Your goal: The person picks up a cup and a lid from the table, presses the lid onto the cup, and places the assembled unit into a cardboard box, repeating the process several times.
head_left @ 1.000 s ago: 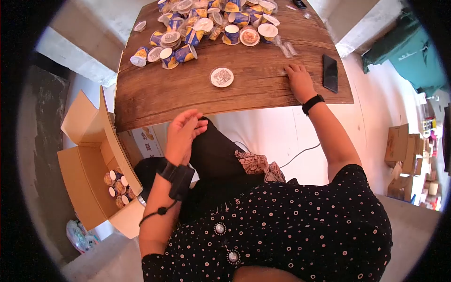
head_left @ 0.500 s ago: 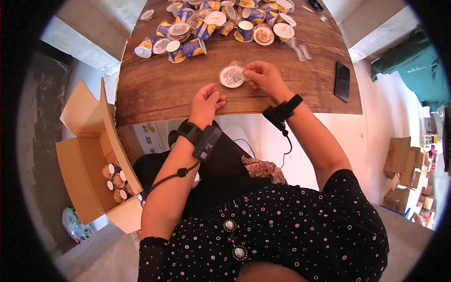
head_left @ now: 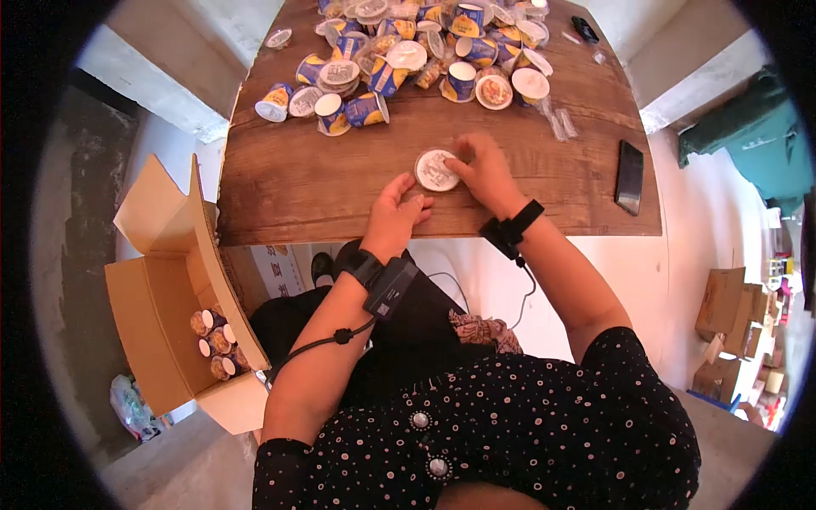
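Observation:
A small round tub (head_left: 433, 176) with a white printed top sits on the wooden table (head_left: 544, 204) near its front edge. My right hand (head_left: 489, 178) grips the tub's right side, thumb over its top and fingers around the far edge. Just to the lower left of the tub is my left hand (head_left: 396, 217), its fingers apart and holding nothing. Both wrists wear black straps with small devices and cables.
Blue-and-yellow cups (head_left: 368, 110) and clear round packs (head_left: 495, 91) are heaped at the table's far side. A black phone (head_left: 629, 177) lies at right. An open cardboard box (head_left: 151, 319) holding several cups stands at left.
My right hand has gone from pinching clear film at the tub's upper right edge to pressing its thumb on the top. My left hand has opened slightly. The whole view has shifted.

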Demonstrator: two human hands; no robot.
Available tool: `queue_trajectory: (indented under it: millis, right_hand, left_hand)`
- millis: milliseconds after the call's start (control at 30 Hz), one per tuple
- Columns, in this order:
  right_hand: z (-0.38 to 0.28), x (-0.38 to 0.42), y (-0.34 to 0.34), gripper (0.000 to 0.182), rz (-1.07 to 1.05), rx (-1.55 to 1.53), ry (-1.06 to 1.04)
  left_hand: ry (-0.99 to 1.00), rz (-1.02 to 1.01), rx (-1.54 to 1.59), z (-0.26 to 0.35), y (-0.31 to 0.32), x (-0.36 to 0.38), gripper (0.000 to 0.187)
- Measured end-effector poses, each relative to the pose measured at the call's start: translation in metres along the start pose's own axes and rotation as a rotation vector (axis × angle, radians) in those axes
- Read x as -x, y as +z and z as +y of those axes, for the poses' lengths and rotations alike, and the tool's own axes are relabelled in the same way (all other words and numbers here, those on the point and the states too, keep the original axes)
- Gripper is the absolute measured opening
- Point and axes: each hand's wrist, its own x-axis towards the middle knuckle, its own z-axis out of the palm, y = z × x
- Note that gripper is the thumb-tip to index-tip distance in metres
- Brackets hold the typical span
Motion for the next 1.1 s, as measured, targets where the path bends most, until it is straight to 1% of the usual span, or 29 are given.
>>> queue_trajectory:
  millis: [33,67,100,133,200,267,333,400,467,533,567,633,700,733,767,800,833,867,933,967,1000,1067,1100]
  right_hand:
    - [0.004,-0.002,0.003,0.028,-0.102,-0.097,0.119]
    - [0.008,-0.002,0.006,0.028,-0.101,-0.095,0.11]
    - [0.004,-0.002,0.008,0.028,-0.158,-0.189,0.198]
    - [-0.001,0.0,0.011,0.028,-0.217,-0.283,0.288]
    - [-0.009,0.005,0.015,0.028,-0.224,-0.254,0.274]
    - [-0.015,0.008,0.021,0.029,-0.29,-0.357,0.365]
    - [-0.025,0.011,0.022,0.028,-0.285,-0.345,0.337]
    - [-0.032,0.011,0.02,0.027,-0.394,-0.581,0.425]
    - [-0.037,0.006,0.015,0.026,-0.404,-0.578,0.419]
    - [-0.036,-0.008,0.009,0.029,-0.488,-0.41,0.199]
    - [-0.035,-0.016,0.008,0.029,-0.488,-0.41,0.199]
    - [-0.036,-0.039,0.003,0.033,-0.657,-0.305,0.175]
    - [-0.036,-0.07,0.008,0.036,-0.364,-0.226,0.025]
    - [-0.039,-0.086,0.01,0.038,-0.135,-0.049,-0.132]
    - [-0.027,-0.108,0.022,0.041,-0.076,-0.167,-0.198]
    - [-0.037,-0.121,0.024,0.045,-0.031,-0.064,-0.177]
    - [-0.022,-0.143,0.045,0.044,-0.005,-0.162,-0.209]
    - [-0.029,-0.144,0.049,0.044,-0.007,-0.166,-0.208]
    - [-0.044,-0.153,0.052,0.041,-0.172,-0.066,-0.06]
    - [-0.042,-0.154,0.062,0.033,-0.083,0.027,-0.041]
    - [-0.039,-0.156,0.067,0.033,-0.087,0.024,-0.047]
    - [-0.03,-0.158,0.071,0.026,0.03,-0.048,-0.037]
    - [-0.029,-0.154,0.066,0.021,0.043,-0.092,-0.039]
  left_hand:
    - [-0.023,0.03,0.036,0.003,0.003,0.001,0.048]
    - [-0.048,0.06,0.073,0.007,0.004,0.001,0.048]
    - [-0.053,0.009,0.08,0.006,0.001,0.0,0.045]
    - [-0.048,0.013,0.082,0.003,-0.001,-0.002,0.045]
    - [-0.048,0.044,0.124,0.0,-0.004,-0.004,0.044]
    - [-0.044,0.069,0.122,-0.001,-0.006,-0.004,0.041]
    - [-0.038,0.093,0.118,0.002,-0.006,-0.002,0.038]
    - [-0.025,0.253,-0.044,0.004,-0.006,0.001,0.03]
    - [-0.034,0.235,-0.024,0.004,-0.008,0.003,0.028]
    - [-0.044,0.219,-0.006,0.006,-0.009,0.002,0.026]
    - [-0.045,0.223,0.021,0.006,-0.009,0.002,0.027]
    - [-0.053,0.227,0.048,0.006,-0.009,0.003,0.028]
    - [0.02,0.202,0.114,0.004,-0.009,0.003,0.03]
    - [0.0,0.209,0.119,0.004,-0.01,0.003,0.03]
    - [-0.003,0.182,0.136,0.006,-0.01,0.003,0.03]
    - [-0.002,0.153,0.152,0.007,-0.01,0.004,0.03]
    - [0.007,0.165,0.172,0.008,-0.008,0.006,0.028]
    - [0.005,0.168,0.171,0.009,-0.007,0.007,0.028]
    - [-0.017,0.154,0.143,0.011,-0.009,0.008,0.029]
    - [-0.012,0.159,0.143,0.013,-0.009,0.009,0.029]
    - [-0.014,0.163,0.13,0.013,-0.008,0.009,0.029]
    - [-0.017,0.169,0.122,0.013,-0.008,0.01,0.029]
    - [-0.023,0.178,0.123,0.015,-0.007,0.011,0.03]
